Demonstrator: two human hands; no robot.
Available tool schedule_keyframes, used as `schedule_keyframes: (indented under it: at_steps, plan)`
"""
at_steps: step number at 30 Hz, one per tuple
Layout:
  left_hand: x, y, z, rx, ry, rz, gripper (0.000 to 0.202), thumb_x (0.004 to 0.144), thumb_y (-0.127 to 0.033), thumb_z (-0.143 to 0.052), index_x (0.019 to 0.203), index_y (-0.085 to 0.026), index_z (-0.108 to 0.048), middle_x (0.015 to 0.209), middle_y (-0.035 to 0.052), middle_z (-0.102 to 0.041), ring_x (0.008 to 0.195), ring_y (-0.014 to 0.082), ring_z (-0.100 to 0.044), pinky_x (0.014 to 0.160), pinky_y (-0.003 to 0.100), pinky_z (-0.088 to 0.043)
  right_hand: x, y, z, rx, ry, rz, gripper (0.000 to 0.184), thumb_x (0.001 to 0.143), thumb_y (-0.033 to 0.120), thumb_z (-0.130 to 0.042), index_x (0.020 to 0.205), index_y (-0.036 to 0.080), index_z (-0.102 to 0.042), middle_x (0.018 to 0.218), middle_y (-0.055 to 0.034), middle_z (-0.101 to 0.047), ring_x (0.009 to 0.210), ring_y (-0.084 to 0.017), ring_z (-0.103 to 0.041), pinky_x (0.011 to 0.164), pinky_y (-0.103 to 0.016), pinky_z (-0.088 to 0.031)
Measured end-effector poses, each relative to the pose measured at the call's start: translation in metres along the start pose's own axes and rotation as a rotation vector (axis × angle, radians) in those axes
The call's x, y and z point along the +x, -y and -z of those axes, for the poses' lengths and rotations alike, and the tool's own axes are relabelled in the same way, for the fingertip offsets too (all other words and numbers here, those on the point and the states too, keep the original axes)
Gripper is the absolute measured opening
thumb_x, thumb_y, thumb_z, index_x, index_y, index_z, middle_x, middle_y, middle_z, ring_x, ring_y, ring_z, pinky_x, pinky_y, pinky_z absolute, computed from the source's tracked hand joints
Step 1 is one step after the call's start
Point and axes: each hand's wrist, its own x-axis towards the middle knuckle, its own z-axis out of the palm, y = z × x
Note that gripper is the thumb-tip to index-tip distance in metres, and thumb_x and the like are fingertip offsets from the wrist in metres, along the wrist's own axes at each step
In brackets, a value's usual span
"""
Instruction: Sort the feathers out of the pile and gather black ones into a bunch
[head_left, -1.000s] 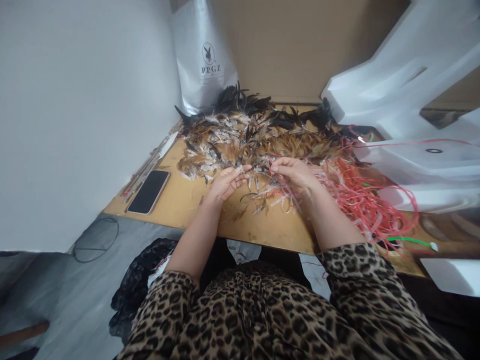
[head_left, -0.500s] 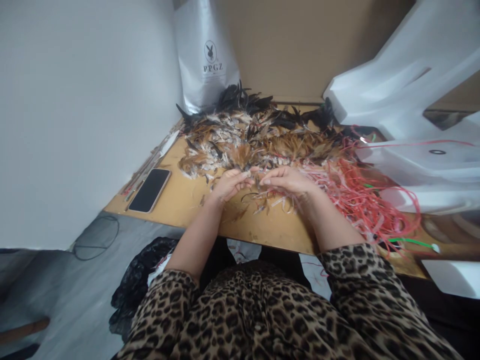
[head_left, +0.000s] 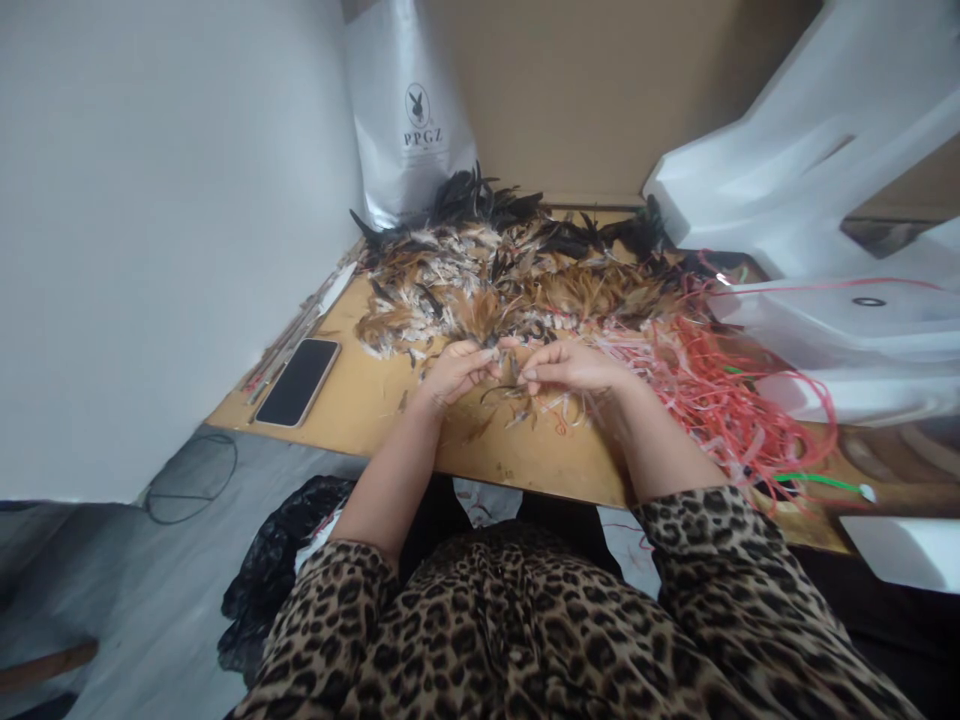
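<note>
Over the front of the wooden table [head_left: 540, 468], my left hand [head_left: 461, 373] is closed in a pinch at the base of a brown feather bunch [head_left: 478, 312], which fans out away from me. My right hand [head_left: 566, 367] is close beside it on the right, thumb and fingertips pressed together; whatever is between them is too small to make out. Beyond both hands spreads a heap of brown, white and black feathers [head_left: 427, 270]. To the right of my right hand lies a tangle of red and pink cords [head_left: 712, 400].
A phone [head_left: 298, 382] lies at the table's left side. At the back stands a white printed bag [head_left: 420, 150]. White plastic sheeting [head_left: 787, 180] covers the right side. A green cable tie [head_left: 821, 484] pokes from the cords. Below left is a black plastic bag [head_left: 277, 560].
My right hand has shifted slightly toward me, its fingertips lower and curled more. My left hand stays nearly in place, with the feather bunch still at its fingertips.
</note>
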Motion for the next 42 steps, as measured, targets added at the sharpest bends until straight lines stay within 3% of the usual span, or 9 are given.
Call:
schedule_keyframes:
  at_steps: [6,9,15,21,26,34,42]
  plan:
    - [0.000,0.004,-0.002,0.083,0.066,0.126,0.028,0.061,-0.033,-0.074,0.067,-0.009,-0.062,0.064,0.0074,-0.067,0.058,0.0117,-0.063,0.060,0.021,-0.049,-0.001,-0.004,0.001,-0.001,0.165,0.055,0.032,0.077,0.040,-0.058,0.086,0.010,-0.064,0.048,0.0042,-0.051,0.040,-0.004,-0.036,0.044,-0.019,-0.027]
    - [0.001,0.008,0.000,0.088,0.108,0.169,0.027,0.062,-0.033,-0.074,0.068,-0.008,-0.063,0.067,0.0094,-0.068,0.060,0.0130,-0.064,0.061,0.022,-0.049,-0.001,-0.006,0.002,0.053,0.105,0.083,0.030,0.078,0.038,-0.057,0.086,0.010,-0.063,0.043,0.0069,-0.043,0.040,-0.003,-0.031,0.043,-0.019,-0.022]
    - [0.004,0.010,0.004,0.023,0.157,0.212,0.027,0.067,-0.031,-0.071,0.077,-0.007,-0.066,0.072,0.0093,-0.068,0.063,0.0113,-0.065,0.063,0.020,-0.050,-0.002,-0.003,0.006,0.068,-0.015,0.098,0.029,0.074,0.037,-0.062,0.084,0.010,-0.064,0.047,0.0052,-0.047,0.043,-0.004,-0.032,0.044,-0.020,-0.020]
    - [0.006,0.010,0.004,-0.013,0.090,0.211,0.027,0.065,-0.030,-0.072,0.076,-0.006,-0.065,0.071,0.0068,-0.067,0.063,0.0090,-0.063,0.062,0.018,-0.049,0.003,-0.004,0.002,0.068,-0.169,0.083,0.029,0.070,0.038,-0.065,0.077,0.010,-0.064,0.045,0.0059,-0.042,0.043,-0.004,-0.029,0.044,-0.021,-0.018]
    - [0.008,0.011,0.002,0.054,0.017,0.182,0.026,0.066,-0.029,-0.071,0.075,-0.006,-0.063,0.070,0.0058,-0.066,0.062,0.0087,-0.063,0.061,0.017,-0.048,0.012,-0.008,-0.007,0.107,-0.222,0.086,0.031,0.068,0.041,-0.065,0.077,0.011,-0.064,0.043,0.0066,-0.040,0.041,-0.003,-0.025,0.042,-0.021,-0.014]
    - [0.006,0.010,-0.003,0.172,-0.018,0.157,0.029,0.063,-0.032,-0.073,0.072,-0.006,-0.062,0.066,0.0050,-0.065,0.060,0.0074,-0.061,0.062,0.019,-0.047,0.025,-0.017,-0.012,-0.072,-0.494,0.052,0.036,0.057,0.046,-0.069,0.060,0.012,-0.058,0.049,0.0038,-0.048,0.046,-0.004,-0.034,0.045,-0.020,-0.024]
    - [0.008,0.011,-0.001,0.138,-0.005,0.205,0.029,0.061,-0.030,-0.074,0.070,-0.006,-0.062,0.063,0.0041,-0.064,0.055,0.0064,-0.059,0.058,0.018,-0.046,0.028,-0.019,-0.015,-0.072,-0.526,0.112,0.035,0.056,0.045,-0.069,0.060,0.013,-0.056,0.048,0.0050,-0.046,0.044,-0.004,-0.032,0.043,-0.019,-0.023]
